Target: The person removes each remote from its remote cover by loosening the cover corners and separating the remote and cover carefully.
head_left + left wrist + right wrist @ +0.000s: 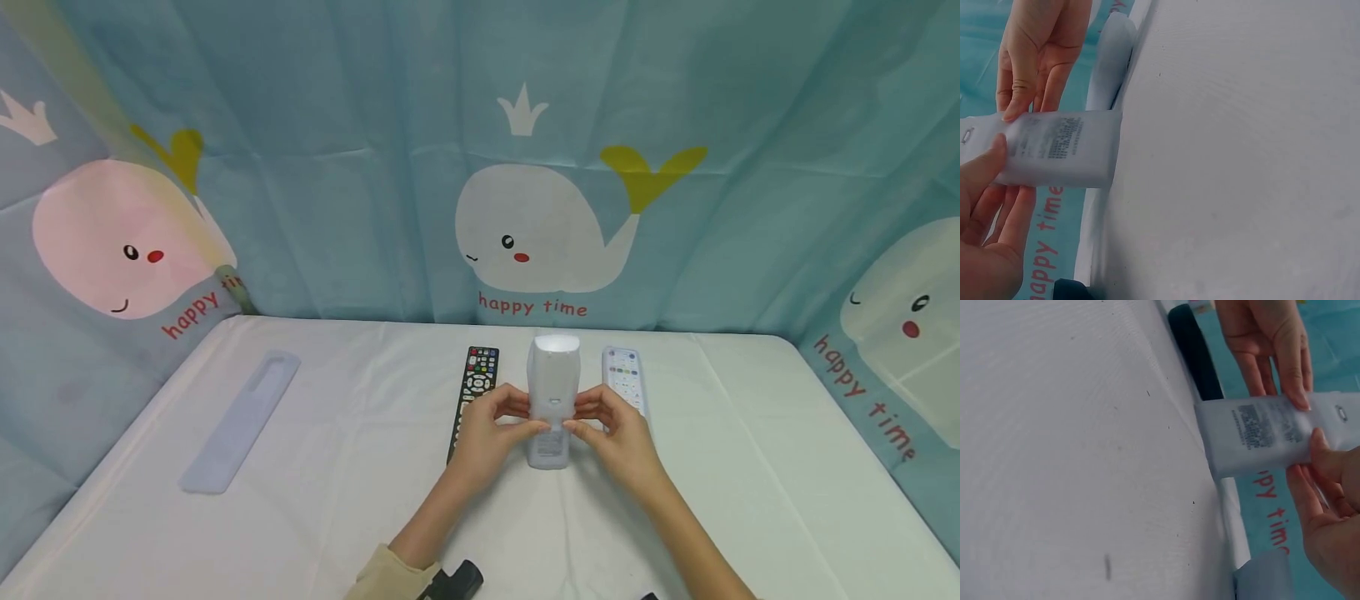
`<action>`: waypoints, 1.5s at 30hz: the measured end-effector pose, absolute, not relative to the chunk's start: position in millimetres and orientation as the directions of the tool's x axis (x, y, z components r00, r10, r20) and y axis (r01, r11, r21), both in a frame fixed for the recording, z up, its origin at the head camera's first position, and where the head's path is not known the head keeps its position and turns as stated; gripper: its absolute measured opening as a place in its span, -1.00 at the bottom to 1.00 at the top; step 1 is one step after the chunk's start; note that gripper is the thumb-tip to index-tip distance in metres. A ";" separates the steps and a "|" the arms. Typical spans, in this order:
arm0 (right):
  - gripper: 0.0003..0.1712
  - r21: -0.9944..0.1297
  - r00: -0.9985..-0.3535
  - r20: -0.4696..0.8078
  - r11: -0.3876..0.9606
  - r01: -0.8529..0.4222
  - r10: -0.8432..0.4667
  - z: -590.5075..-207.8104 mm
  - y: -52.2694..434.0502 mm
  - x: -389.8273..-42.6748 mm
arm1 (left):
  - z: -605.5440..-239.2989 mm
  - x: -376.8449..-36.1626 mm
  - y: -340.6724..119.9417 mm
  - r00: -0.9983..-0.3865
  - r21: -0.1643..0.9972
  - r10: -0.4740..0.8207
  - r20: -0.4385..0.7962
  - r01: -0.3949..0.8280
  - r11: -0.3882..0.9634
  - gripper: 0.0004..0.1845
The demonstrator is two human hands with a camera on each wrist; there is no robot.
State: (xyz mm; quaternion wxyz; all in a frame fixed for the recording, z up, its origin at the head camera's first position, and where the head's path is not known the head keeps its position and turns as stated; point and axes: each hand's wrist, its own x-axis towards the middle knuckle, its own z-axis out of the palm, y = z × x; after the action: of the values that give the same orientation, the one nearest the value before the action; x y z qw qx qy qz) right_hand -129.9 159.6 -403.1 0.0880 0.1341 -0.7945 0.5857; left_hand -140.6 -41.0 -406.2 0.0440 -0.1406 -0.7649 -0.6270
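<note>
Pinching white remote control [553, 379] from both sides, left hand [486, 433] and right hand [622, 433], each grip narrow on one edge, labelled back towards head camera! Remote held centrally over tabletop [315, 533], between black remote [480, 364] and second white remote [624, 375], both lying flat, partly hidden by hands. Far left, pale translucent sleeve [242, 423], well apart from hands. Behind everything, teal whale-print curtain [360, 233].
</note>
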 end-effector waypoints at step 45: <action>-0.71 -0.877 -0.974 0.151 0.432 -0.211 -0.170 -400.2 160.2 -123.8 | -413.9 -135.6 -43.6 -0.961 0.937 0.216 0.175 0.230 0.262 -0.72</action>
State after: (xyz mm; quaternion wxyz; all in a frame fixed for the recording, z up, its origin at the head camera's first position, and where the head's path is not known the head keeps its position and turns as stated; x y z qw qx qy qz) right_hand -123.8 160.2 -400.2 0.0198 0.1128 -0.8460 0.5208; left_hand -135.6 -43.6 -413.9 0.0060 -0.1402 -0.7943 -0.5911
